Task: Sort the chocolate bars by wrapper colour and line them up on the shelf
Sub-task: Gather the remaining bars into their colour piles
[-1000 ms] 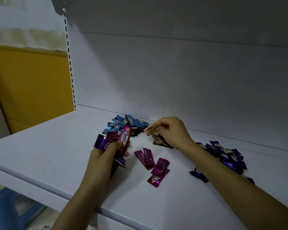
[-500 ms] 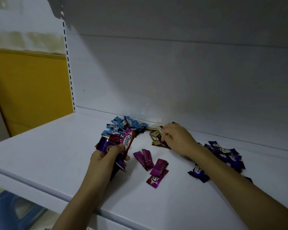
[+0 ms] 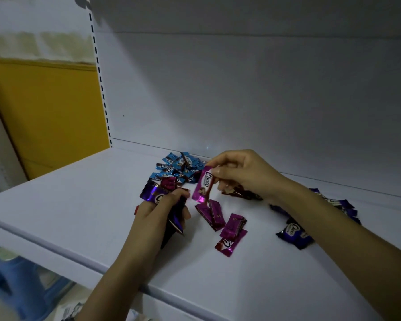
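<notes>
Shelf (image 3: 83, 205) front edge is sitting nearest. Left hand (image 3: 162, 212) is gripping a mixed bundle of bars (image 3: 154, 194), fingers curled round it, a purple wrapper fanning out on top. Just beyond, the magenta group (image 3: 225, 224) is lying loose on the shelf, a few bars overlapping, not yet squared into a line. To the right the dark purple pile (image 3: 294, 234) is sitting well apart from it, partly hidden behind the right forearm (image 3: 333, 239). Right hand (image 3: 245, 174) is pinching one magenta bar (image 3: 204, 184) by its top end. The bar is hanging above the shelf, just beside the left hand's bundle and over the magenta group. Brown bars (image 3: 239, 193) are lying under that hand; count unclear. Blue pile (image 3: 178, 167) is sitting furthest back, near the back panel (image 3: 241, 100). Handling, my read: bars are looking small and light, foil slick and crinkly, crimped ends floppy, so an end pinch is letting the bar swing. Gripping across the body mid-length is looking safer for laying it straight; squeezing hard is risking a snapped bar.
</notes>
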The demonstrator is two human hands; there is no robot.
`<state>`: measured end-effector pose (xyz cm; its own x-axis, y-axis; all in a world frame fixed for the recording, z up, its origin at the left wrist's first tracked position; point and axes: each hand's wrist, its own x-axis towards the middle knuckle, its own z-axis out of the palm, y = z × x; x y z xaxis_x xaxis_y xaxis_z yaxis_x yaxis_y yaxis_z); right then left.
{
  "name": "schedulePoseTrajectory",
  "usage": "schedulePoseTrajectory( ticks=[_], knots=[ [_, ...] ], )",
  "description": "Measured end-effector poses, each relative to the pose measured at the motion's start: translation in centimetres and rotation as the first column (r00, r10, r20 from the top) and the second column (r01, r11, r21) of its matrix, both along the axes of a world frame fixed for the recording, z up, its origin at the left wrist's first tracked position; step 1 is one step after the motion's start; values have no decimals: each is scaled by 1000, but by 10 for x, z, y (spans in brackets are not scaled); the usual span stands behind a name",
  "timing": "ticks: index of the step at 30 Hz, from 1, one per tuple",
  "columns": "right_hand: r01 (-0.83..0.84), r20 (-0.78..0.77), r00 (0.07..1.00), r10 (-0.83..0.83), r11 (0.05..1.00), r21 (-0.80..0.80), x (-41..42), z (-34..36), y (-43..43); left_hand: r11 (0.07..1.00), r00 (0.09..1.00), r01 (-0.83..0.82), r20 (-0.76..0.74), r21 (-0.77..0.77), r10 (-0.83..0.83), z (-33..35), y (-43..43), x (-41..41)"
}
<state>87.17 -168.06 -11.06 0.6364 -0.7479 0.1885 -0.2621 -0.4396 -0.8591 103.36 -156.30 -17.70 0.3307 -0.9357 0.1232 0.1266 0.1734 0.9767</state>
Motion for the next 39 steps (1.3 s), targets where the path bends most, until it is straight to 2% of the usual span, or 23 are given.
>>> schedulePoseTrajectory(
  ticks=[3,6,8,9,11,12,14,19,22,24,26,28,30,32,33,34,37,39],
  knots=[
    [-16,-195,981,17,1000,4,-8,-8,-10,999,999,32,-9,-8,-32,-2,1,1],
    [-82,-422,906,40,993,-82,-8,-16,-11,998,998,61,0,-32,-61,-2,2,2],
    [-99,-445,896,5,977,-190,-4,-14,-7,993,994,103,41,-50,-101,-4,2,3],
    [-104,-391,920,21,975,-194,-2,-10,-2,991,990,123,77,-46,-119,-4,2,3],
    [-168,-198,968,151,983,-72,6,-2,10,990,978,143,158,-7,-140,-5,2,3],
    [-227,-111,968,223,974,-19,10,1,16,989,971,146,188,13,-146,-5,3,3],
    [-277,-13,961,277,961,-13,18,0,25,992,973,122,194,38,-127,-3,5,3],
    [-125,53,990,127,991,-49,26,-5,25,994,981,27,191,107,-47,7,-21,-8],
    [12,171,985,-20,999,48,19,-2,16,983,975,109,177,150,-135,5,-24,2],
    [128,200,971,-131,991,30,12,-1,6,981,976,159,134,114,-173,7,-10,3],
    [161,48,986,-157,982,-95,4,-4,-3,991,989,120,86,52,-124,10,1,-3],
    [56,-177,981,-75,992,-110,-2,-10,-7,992,990,125,68,-13,-124,3,6,-3],
    [-30,-381,925,-7,995,-92,-2,-20,-6,988,987,149,58,-27,-148,-1,4,0],
    [-42,-470,879,-83,968,-248,2,-25,-6,988,987,152,55,-28,-151,-2,2,2],
    [-25,-433,893,-122,948,-318,6,-24,-4,988,987,152,60,-30,-150,-3,1,2],
    [-4,-349,930,-113,948,-319,10,-20,0,989,986,148,86,-25,-146,-3,1,2],
    [-79,-54,996,76,994,-70,21,-7,18,990,976,138,168,9,-137,-5,1,-1],
    [-194,-6,981,194,981,11,29,-7,31,989,971,149,189,9,-148,-5,2,-1]
  ],
)
